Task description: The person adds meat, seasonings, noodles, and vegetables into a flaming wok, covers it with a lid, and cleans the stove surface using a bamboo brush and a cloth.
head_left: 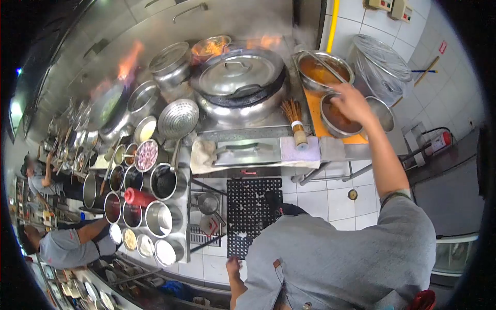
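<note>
My right hand (352, 105) reaches over a steel bowl (338, 132) of reddish-brown contents, its fingers curled down at the contents; what they pinch is hidden. Just behind it, a larger bowl (305, 82) holds orange liquid, with a long metal handle (324, 66) lying across it and ending near my hand. Another steel bowl (383, 112) stands to the right. Low in the view, beside my body, my left hand (234, 265) is curled closed, with nothing visible in it.
A large lidded wok (236, 75) sits on the stove, flames (129, 62) rising at left. A bamboo brush (295, 124) stands on a cloth (309, 155). Ingredient pots (147, 155) fill the left counter. Two co-workers (67, 248) (39, 178) are at far left.
</note>
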